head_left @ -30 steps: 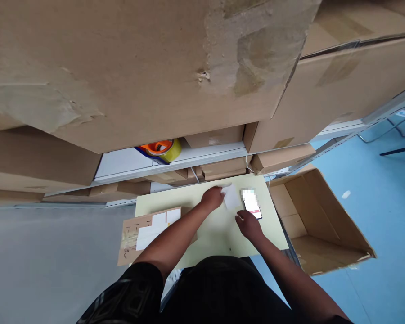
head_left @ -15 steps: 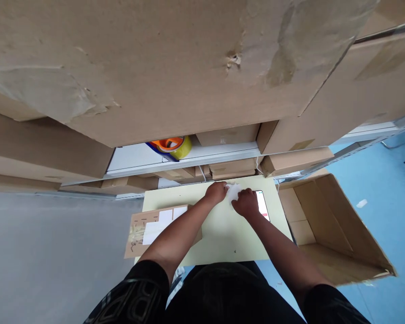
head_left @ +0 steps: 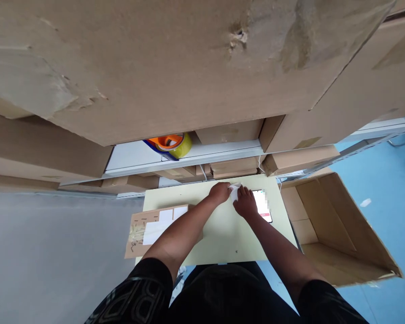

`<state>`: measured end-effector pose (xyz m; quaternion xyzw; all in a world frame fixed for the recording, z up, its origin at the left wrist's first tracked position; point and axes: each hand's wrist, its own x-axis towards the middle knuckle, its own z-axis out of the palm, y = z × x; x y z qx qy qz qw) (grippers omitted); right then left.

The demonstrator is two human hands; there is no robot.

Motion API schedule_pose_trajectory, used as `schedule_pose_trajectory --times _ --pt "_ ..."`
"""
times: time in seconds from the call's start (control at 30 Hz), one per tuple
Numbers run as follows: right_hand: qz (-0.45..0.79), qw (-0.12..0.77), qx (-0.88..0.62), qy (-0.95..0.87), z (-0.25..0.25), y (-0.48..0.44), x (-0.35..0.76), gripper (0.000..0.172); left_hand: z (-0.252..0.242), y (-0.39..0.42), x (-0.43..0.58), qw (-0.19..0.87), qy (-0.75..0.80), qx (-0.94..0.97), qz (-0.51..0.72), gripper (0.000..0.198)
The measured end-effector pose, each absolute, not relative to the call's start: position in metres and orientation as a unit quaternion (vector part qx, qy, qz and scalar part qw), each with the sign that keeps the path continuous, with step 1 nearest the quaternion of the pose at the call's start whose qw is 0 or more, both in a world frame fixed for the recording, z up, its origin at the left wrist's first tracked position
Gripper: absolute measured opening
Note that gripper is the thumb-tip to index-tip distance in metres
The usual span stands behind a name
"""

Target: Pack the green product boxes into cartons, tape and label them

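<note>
A small white piece of paper is between my two hands over the far part of the pale table. My left hand is closed, pinching the paper's left edge between thumb and fingers. On the right side, my right hand grips the paper, its fingers lying over it and hiding part of it. Just right of that hand a phone with a lit screen lies on the table. A cardboard box with white labels and handwriting rests at the table's left, partly behind my left forearm.
An open cardboard carton stands right of the table. Shelving with several boxes runs behind it, holding yellow and orange tape rolls. A large carton overhangs from above. A white scrap lies on the blue floor.
My hands have come slightly closer together, and less of the paper shows. The fingers of my right hand reach further over it. More of the phone is visible; the view has shifted slightly.
</note>
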<state>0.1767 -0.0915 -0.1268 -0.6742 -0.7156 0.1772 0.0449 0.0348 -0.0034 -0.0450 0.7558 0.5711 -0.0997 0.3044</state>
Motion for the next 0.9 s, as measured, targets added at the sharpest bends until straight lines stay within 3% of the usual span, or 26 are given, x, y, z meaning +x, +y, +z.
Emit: schedule_pose_trajectory --times 0.2,0.33,0.47,0.73,0.8,0.9 --pt "0.165 0.071 -0.661 -0.729 -0.133 -0.090 0.182 0.064 -0.043 0.023 0.024 0.284 0.670 0.679 -0.095 0.029" --pt "0.164 0.057 -0.654 -0.736 -0.132 -0.085 0.183 0.060 -0.018 0.051 -0.006 0.222 0.749 0.621 -0.061 0.036" --pt "0.185 0.047 -0.661 -0.725 -0.123 -0.083 0.186 0.057 0.016 0.037 -0.036 0.202 0.747 0.634 0.005 0.027" --pt "0.128 0.234 -0.633 -0.727 -0.052 -0.127 0.131 0.084 0.064 -0.069 -0.059 0.354 0.701 0.578 0.223 0.039" --pt "0.159 0.256 -0.617 -0.727 -0.033 -0.139 0.107 0.081 0.074 -0.093 -0.062 0.376 0.688 0.573 0.239 0.040" --pt "0.228 0.268 -0.610 -0.710 -0.013 -0.152 0.075 0.061 0.083 -0.126 -0.071 0.443 0.649 0.563 0.254 0.038"
